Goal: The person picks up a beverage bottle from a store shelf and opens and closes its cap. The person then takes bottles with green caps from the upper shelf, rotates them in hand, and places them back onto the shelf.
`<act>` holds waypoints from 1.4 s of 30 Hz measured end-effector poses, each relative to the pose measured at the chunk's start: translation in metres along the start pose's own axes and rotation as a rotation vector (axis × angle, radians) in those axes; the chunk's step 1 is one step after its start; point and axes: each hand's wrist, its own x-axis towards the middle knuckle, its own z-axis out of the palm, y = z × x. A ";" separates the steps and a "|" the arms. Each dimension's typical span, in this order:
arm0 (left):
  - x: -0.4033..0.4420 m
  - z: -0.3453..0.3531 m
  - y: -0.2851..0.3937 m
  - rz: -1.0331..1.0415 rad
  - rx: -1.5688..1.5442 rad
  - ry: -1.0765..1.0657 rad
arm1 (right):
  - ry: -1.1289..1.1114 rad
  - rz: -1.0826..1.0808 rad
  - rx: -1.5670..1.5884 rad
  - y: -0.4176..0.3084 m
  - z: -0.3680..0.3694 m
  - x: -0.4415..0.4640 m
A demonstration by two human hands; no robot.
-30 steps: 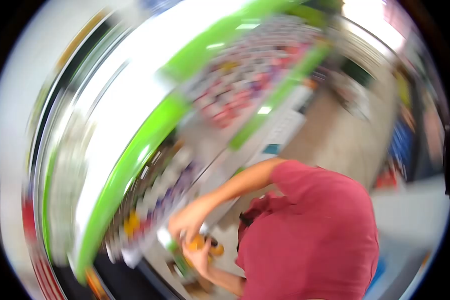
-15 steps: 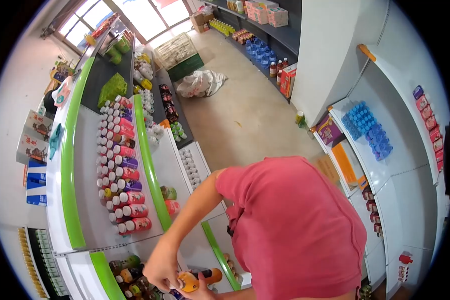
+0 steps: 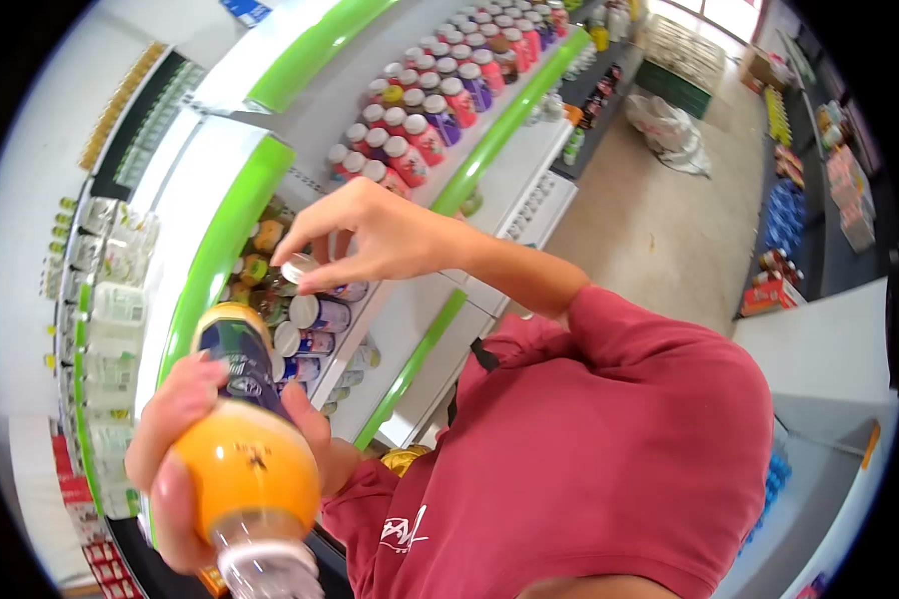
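Lifted nearer the camera since half a second ago, the left hand [image 3: 162, 449] wraps the orange-drink bottle [image 3: 248, 464], its neck nearest the lens; a snug wrap around its waist should keep that rounded body from slipping. Rightward, a white cap [image 3: 296, 268] shows between the thumb and fingers of the right hand [image 3: 375, 235]; I cannot tell whether they grip it.

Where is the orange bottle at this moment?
In the head view, the orange bottle is at lower left, gripped in the left hand, left of the red shirt.
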 end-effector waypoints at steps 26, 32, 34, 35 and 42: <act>0.054 -0.056 0.056 0.107 0.844 -0.120 | 0.153 -0.670 0.142 -0.066 -0.018 0.019; -0.006 -0.041 0.040 -0.075 0.659 -0.128 | 0.045 -0.741 0.057 -0.095 -0.026 0.012; -0.024 -0.038 0.038 -0.135 0.607 -0.127 | -0.083 -0.721 0.042 -0.104 -0.029 0.011; -0.033 -0.036 0.037 -0.169 0.584 -0.120 | -0.161 -0.698 0.044 -0.107 -0.030 0.012; -0.101 -0.012 0.044 -0.548 0.369 -0.102 | -0.785 -0.474 0.139 -0.079 -0.012 0.051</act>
